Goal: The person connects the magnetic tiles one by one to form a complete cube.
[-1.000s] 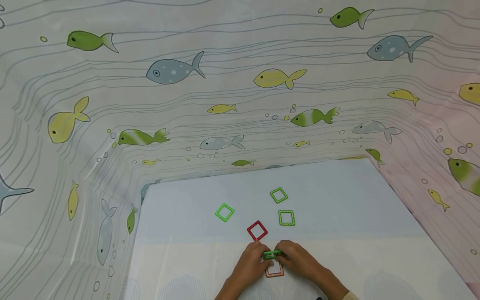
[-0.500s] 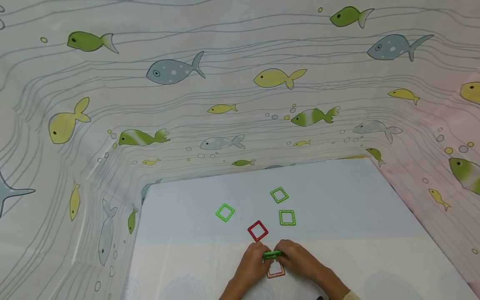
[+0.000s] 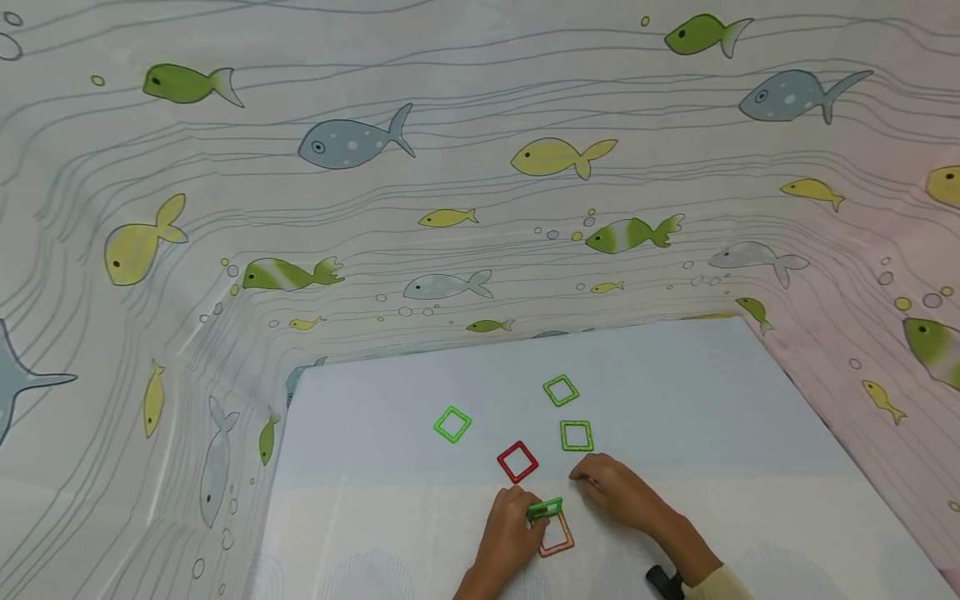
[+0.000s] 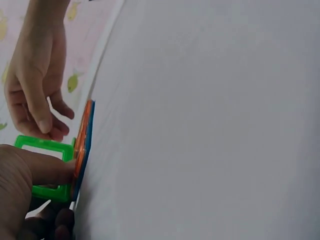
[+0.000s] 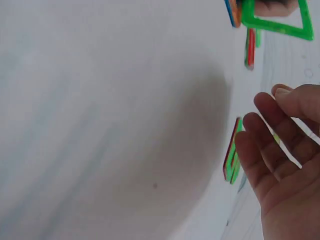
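Observation:
My left hand (image 3: 504,533) grips a green square frame tile (image 3: 551,503), which stands on edge at the far side of an orange square frame tile (image 3: 557,550) lying on the table. In the left wrist view, the thumb crosses the opening of the green tile (image 4: 47,144), and the orange tile (image 4: 81,140) has a blue layer under it. Off to the right, my right hand (image 3: 618,494) holds nothing, apart from both tiles. Its fingers (image 5: 272,150) are loosely bent in the right wrist view.
Beyond the hands, a red square frame (image 3: 527,471) lies flat on the white table (image 3: 375,433). Three green frames lie farther back: one at left (image 3: 462,432), one at right (image 3: 577,448), one behind (image 3: 568,397). A fish-printed curtain (image 3: 375,250) surrounds the table.
My right hand has let go of the green tile and moved right and away from it. The left hand still holds the tile, which now shows slightly more tilted.

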`<state>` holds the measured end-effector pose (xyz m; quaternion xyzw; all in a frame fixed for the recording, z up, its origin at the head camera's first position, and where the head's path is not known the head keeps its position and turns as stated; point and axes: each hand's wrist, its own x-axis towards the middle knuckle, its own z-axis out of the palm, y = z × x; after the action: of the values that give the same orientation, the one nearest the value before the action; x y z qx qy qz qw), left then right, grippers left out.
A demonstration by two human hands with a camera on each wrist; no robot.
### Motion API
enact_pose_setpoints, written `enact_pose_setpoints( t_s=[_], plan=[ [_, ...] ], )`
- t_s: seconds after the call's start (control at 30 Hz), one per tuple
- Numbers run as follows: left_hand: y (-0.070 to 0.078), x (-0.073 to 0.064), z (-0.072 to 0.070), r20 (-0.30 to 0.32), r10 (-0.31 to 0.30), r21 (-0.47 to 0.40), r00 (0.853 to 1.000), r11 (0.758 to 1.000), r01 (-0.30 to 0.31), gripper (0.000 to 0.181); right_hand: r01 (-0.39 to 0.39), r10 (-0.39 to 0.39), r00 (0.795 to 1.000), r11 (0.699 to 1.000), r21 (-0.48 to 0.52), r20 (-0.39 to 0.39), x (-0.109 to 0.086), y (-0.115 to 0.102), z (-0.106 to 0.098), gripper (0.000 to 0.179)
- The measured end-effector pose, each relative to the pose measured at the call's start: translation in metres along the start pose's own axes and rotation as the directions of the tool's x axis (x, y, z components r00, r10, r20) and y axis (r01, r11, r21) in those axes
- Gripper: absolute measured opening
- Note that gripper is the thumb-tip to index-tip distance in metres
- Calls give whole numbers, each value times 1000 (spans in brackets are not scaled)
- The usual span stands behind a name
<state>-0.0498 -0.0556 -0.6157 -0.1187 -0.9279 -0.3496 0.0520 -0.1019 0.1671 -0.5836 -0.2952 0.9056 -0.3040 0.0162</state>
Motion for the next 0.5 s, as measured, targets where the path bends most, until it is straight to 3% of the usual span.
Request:
enact_pose_setpoints(
  t_s=[0.27, 0.37, 0.5],
  plan=[
    [2, -2, 5, -24, -83, -43, 996, 996, 82, 14, -83, 72, 984, 995, -63, -161, 12, 16, -5, 18],
    [3, -2, 7, -20, -119, -58, 993, 991, 118, 14, -98, 81, 975, 992, -75, -206, 17, 21, -5, 29],
    [4, -4, 10, -22, -147, -57, 989, 988, 146, 15, -116, 92, 974, 988, -105, -205, 23, 27, -4, 46]
  ],
)
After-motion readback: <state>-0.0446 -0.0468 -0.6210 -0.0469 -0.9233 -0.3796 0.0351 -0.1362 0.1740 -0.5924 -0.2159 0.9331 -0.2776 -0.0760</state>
